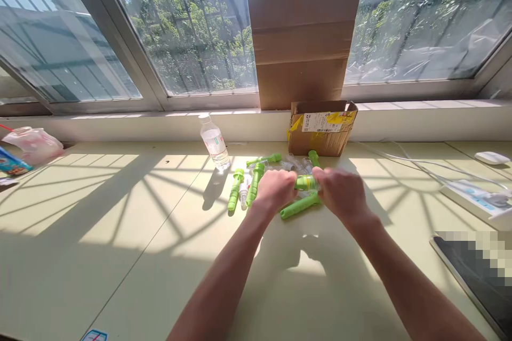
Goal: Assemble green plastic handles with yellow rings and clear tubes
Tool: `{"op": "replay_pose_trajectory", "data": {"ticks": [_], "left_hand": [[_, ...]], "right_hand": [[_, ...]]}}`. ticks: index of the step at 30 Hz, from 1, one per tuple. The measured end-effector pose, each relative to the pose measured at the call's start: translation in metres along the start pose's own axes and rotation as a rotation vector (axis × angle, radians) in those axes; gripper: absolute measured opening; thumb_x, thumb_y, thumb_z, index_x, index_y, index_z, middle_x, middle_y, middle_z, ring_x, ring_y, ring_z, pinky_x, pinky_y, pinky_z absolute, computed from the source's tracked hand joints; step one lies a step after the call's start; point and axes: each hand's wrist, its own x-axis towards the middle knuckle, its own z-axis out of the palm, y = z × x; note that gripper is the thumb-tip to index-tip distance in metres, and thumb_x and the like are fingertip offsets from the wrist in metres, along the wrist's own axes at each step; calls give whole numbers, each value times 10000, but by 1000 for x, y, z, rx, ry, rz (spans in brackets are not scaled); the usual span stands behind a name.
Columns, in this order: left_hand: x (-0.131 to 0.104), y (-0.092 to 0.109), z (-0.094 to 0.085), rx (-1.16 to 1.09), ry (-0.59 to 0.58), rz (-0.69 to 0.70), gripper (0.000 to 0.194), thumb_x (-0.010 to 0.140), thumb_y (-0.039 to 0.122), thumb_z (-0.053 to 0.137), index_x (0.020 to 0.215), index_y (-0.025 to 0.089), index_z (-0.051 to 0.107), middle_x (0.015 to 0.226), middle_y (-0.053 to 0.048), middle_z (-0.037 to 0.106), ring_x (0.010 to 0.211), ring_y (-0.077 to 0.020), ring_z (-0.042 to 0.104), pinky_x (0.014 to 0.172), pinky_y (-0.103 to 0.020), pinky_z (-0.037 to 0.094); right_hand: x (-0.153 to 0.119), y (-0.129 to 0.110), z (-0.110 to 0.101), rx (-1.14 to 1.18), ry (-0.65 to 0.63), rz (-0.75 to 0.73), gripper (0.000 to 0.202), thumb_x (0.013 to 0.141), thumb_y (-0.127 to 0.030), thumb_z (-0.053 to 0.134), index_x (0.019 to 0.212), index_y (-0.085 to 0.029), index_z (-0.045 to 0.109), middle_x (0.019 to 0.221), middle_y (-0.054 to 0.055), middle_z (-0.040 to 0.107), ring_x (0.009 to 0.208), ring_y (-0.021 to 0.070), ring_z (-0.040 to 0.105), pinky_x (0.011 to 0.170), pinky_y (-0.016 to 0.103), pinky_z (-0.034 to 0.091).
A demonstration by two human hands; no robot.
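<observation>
Windows (196, 26) in grey metal frames (117, 32) are lighting a flat, pale yellow table (160, 282). Over it, the left hand (278, 187) and right hand (341, 192) are gripping opposite ends of a green, cylindrical plastic tube (306, 183).

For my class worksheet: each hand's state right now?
Left hand: closed, holding one end of a green tube.
Right hand: closed, holding the tube's other end.

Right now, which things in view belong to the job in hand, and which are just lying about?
Likely in the job:
green tube, held between left hand and right hand
loose green tubes nearby

Probably lying about:
plastic bottle
power strip
cardboard box, perhaps
</observation>
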Motion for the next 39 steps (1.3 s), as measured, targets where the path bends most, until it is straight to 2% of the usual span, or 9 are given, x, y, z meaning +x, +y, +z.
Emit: {"op": "replay_pose_trajectory", "data": {"ticks": [5,12,15,19,24,26,33,35,39], "left_hand": [[1,4,9,57,-32,74,219,753,87,463,826,126,666,717,-110,664,699,-245,656,606,-311,437],[-10,-13,-19,-280,-218,-21,322,774,467,555,847,174,666,786,-55,665,681,-182,610,557,-256,423],[-9,-13,-23,-256,-232,-6,280,791,405,529,719,168,659,666,-50,630,571,-167,579,501,-258,391],[-2,-6,-10,-44,20,-35,192,782,234,502,781,154,676,662,-81,638,636,-229,628,571,-307,425],[1,-5,9,33,25,34,204,772,122,478,853,127,665,751,-114,669,727,-259,656,614,-325,445],[0,-5,7,41,25,43,214,774,98,457,841,121,659,734,-113,661,710,-256,651,600,-323,431],[-14,-5,-33,-190,-90,44,108,732,262,564,703,192,640,614,-27,593,576,-178,567,512,-271,353],[-16,-4,-38,-234,-179,48,151,743,292,559,663,195,642,582,-22,574,536,-168,545,495,-271,346],[-10,0,-25,-76,-12,6,171,752,193,507,762,170,676,643,-57,625,607,-204,604,588,-305,414]], "right_hand": [[-2,5,9,235,-332,-3,122,656,-108,592,605,-203,536,488,-39,513,408,91,344,481,261,156],[-3,2,21,37,374,-77,215,852,-96,478,853,-233,644,567,-11,525,522,112,379,536,280,186],[-2,2,18,-40,518,-90,208,865,-104,488,845,-242,642,543,-18,509,516,112,376,543,280,203],[0,0,5,-82,269,9,191,790,-67,501,715,-201,615,590,24,567,539,134,448,525,296,159],[0,-2,-9,97,-252,27,130,650,-85,602,676,-210,577,534,-12,550,464,120,439,513,270,152],[0,-1,-7,141,-294,28,129,643,-90,608,642,-212,564,524,-26,540,454,111,420,509,265,156],[-4,4,11,18,471,-11,216,862,-113,518,866,-261,675,538,-17,531,525,124,390,539,277,191],[-4,5,11,46,532,-40,210,888,-132,516,866,-269,673,514,-27,504,512,120,353,546,275,195],[-3,4,3,-1,370,34,188,844,-117,521,742,-215,646,564,9,552,521,126,388,523,286,156]]}}
